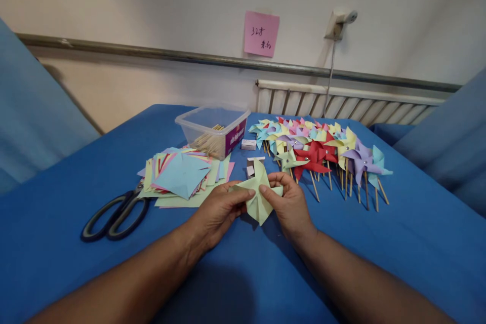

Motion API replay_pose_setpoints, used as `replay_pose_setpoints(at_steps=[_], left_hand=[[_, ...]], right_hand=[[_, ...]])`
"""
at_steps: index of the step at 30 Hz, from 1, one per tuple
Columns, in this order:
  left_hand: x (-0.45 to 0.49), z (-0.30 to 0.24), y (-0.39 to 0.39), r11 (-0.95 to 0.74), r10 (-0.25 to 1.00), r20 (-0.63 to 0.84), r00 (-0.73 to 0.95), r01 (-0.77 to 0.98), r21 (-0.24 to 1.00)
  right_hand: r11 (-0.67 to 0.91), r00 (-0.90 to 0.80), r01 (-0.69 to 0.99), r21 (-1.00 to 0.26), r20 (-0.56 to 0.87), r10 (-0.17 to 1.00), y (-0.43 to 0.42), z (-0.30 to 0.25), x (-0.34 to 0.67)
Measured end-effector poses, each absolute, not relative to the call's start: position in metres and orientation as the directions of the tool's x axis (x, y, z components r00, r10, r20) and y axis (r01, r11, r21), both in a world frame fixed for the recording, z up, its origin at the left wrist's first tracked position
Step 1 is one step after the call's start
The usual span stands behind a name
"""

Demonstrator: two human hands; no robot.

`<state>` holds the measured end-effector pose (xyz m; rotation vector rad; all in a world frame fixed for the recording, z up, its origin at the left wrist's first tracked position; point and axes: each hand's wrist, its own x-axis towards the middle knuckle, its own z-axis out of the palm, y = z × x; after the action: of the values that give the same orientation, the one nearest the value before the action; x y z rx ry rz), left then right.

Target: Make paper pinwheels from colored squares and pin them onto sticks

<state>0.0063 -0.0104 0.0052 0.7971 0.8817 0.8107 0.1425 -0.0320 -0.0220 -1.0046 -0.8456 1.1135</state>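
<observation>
A pale green paper pinwheel is held between both hands just above the blue table. My left hand pinches its left side with thumb and fingers. My right hand grips its right side, thumb pressing near the centre. A pile of coloured paper squares lies to the left of my hands. Finished pinwheels on wooden sticks are heaped to the right and behind.
Black scissors lie at the left. A clear plastic box of wooden sticks stands behind the paper pile. Small white boxes sit near it. A pink note hangs on the wall above a radiator.
</observation>
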Motion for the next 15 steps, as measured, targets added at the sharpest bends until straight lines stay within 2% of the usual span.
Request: replay_pose_setpoints(at_steps=[8, 11, 15], left_hand=[[0.007, 0.007, -0.012, 0.469, 0.850, -0.352, 0.392, -0.260, 0.844], [0.003, 0.010, -0.008, 0.493, 0.846, -0.370, 0.384, -0.302, 0.816], [-0.002, 0.016, -0.002, 0.501, 0.853, -0.370, 0.368, -0.375, 0.780]], right_hand=[[0.120, 0.192, -0.318, -0.940, 0.060, 0.979, -0.032, -0.022, 0.143], [0.188, 0.167, -0.286, -0.939, 0.144, 0.975, -0.035, -0.022, 0.144], [0.311, 0.097, -0.112, -0.944, 0.302, 0.948, -0.039, -0.020, 0.147]])
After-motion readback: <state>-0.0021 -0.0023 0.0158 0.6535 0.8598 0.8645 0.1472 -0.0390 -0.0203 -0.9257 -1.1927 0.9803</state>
